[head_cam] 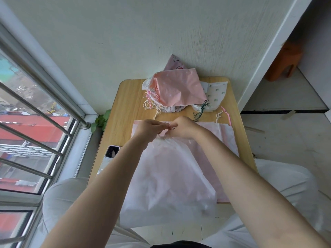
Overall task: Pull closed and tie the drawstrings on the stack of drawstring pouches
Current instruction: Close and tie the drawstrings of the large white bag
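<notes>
A pale, translucent pink pouch (168, 176) lies in front of me with its neck gathered at the far end. My left hand (149, 128) and my right hand (182, 127) meet just above that neck, fingers curled, pinching its drawstrings; the strings themselves are hidden between my fingers. Under it lies a flat stack of pink pouches (227, 140) with loose cord ends (226, 114) at the far right. At the table's back sits a heap of pouches with gathered necks, topped by a salmon dotted one (179, 88).
The small wooden table (125, 108) stands against a white wall. A phone (110, 156) lies at its left edge. A white pouch with green print (215, 95) sits at the back right. A barred window runs along the left; an orange stool (284, 61) stands far right.
</notes>
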Demonstrator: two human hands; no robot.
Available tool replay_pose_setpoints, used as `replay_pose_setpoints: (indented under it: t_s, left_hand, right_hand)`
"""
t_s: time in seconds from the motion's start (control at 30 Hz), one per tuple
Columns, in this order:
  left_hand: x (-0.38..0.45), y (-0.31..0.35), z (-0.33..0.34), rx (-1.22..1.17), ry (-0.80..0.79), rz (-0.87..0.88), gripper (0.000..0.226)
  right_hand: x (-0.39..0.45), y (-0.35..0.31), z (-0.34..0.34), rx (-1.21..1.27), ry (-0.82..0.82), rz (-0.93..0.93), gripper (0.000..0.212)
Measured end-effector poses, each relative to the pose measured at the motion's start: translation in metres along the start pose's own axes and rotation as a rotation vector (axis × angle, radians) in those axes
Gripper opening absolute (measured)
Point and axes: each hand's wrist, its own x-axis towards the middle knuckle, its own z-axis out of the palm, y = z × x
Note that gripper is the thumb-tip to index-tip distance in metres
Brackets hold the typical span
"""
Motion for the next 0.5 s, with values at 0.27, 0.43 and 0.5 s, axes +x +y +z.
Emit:
replay_pose_setpoints:
  t_s: [0.27,0.43,0.5]
  left_hand:
    - [0.001,-0.002,-0.001,0.317,-0.222,0.084,0.02]
    - [0.002,-0.009,-0.004,0.21,-0.237,0.073,0.023]
    - [0.004,-0.01,-0.008,0.071,-0.264,0.007,0.023]
  right_hand:
    - [0.008,-0.007,-0.024,0.304,-0.048,0.06,0.034]
    - [0.016,-0.025,-0.022,0.708,0.084,-0.071,0.021]
    - [0.016,-0.023,-0.02,0.642,0.194,-0.113,0.031]
